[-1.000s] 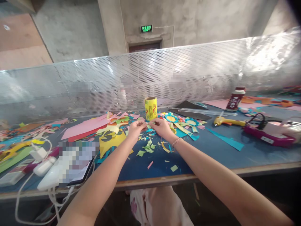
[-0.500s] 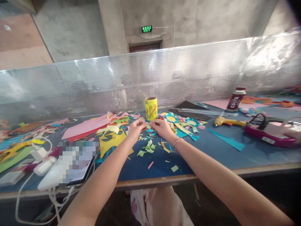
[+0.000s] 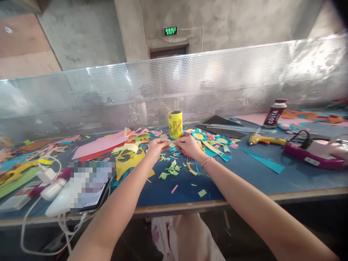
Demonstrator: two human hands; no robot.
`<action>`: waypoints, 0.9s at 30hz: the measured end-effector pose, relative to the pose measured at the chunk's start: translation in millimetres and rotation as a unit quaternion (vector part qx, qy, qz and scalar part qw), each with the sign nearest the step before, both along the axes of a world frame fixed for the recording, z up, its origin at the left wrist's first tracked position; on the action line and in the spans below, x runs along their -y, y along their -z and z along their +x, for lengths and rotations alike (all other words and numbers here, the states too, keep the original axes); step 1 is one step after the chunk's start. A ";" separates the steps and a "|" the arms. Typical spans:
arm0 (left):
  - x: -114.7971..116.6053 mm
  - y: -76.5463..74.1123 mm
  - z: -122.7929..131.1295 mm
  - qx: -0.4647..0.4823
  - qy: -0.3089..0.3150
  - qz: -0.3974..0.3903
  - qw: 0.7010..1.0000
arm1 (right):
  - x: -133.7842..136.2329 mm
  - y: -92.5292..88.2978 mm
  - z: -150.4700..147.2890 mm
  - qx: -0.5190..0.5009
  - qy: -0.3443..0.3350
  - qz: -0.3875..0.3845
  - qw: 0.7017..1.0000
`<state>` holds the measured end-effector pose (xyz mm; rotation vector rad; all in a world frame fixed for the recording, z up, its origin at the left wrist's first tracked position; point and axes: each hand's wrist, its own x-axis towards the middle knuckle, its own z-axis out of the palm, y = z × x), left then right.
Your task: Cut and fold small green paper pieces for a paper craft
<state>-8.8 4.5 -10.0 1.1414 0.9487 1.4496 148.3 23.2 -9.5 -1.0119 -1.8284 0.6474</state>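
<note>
Over the middle of the blue table (image 3: 217,190), my left hand (image 3: 158,148) and my right hand (image 3: 188,146) pinch a small pale green paper piece (image 3: 172,144) between them, one from each side. Just behind it stands an upright yellow tape roll (image 3: 175,125). Green paper scraps (image 3: 173,168) lie below my hands, near the front. A yellow sheet with cut-outs (image 3: 127,165) is left of my left hand. Blue and yellow paper flowers (image 3: 199,135) lie beyond my right hand.
At the right are a yellow glue gun (image 3: 266,140), a dark red bottle (image 3: 275,113) and a magenta case (image 3: 312,156). A tablet (image 3: 95,199), white cables and chargers (image 3: 53,189) occupy the front left. A perforated metal screen (image 3: 114,98) runs behind the table.
The camera view has shifted slightly. Both hands keep nearly the same place, with the green paper piece still between their fingertips.
</note>
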 end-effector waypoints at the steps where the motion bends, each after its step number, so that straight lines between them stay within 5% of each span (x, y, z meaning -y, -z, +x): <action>1: 0.1 -0.2 -0.7 -0.003 0.005 -0.007 1.000 | 0.0 0.1 0.0 0.003 0.001 0.008 1.000; 13: -3.1 2.0 3.1 -0.144 -0.017 0.055 0.988 | -2.5 3.7 -0.1 0.015 -0.069 0.042 0.997; 22: 0.5 -3.7 -0.8 -0.056 0.013 0.005 0.998 | -5.0 0.1 6.1 0.011 -0.102 -0.029 0.994; 27: 0.3 -3.9 -4.7 -0.008 0.011 -0.029 0.999 | -1.0 1.3 3.3 0.025 -0.057 0.105 0.993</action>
